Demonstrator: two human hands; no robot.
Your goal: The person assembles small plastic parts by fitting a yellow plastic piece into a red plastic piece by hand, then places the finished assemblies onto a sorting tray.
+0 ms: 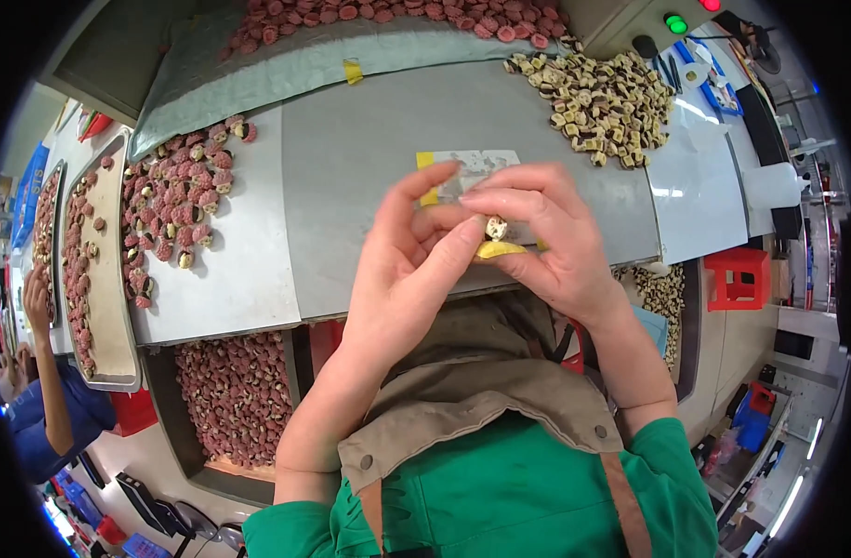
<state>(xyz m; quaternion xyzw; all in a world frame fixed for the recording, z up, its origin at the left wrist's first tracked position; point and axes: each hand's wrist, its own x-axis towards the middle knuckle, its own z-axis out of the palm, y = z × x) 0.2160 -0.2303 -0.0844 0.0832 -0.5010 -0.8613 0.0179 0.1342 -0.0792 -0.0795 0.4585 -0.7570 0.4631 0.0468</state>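
My left hand (399, 256) and my right hand (563, 237) meet over the near edge of the grey work surface. Between their fingertips is a small cream piece (497, 227) with dark markings. The left thumb presses toward it from one side, while the left index finger arches up apart from it. My right fingers curl over it from the other side, with the thumb below. A curved yellow strip (501, 249) lies at the right thumb's tip; whether it is worn or held I cannot tell. The fingers partly hide the piece.
Loose cream-and-dark pieces (604, 107) are heaped at the far right. Pink bumpy pieces (179, 191) lie at the left, others (416, 13) along the back. A drawer of pink pieces (235, 395) is below left. A co-worker's hand (37, 296) reaches over trays at far left.
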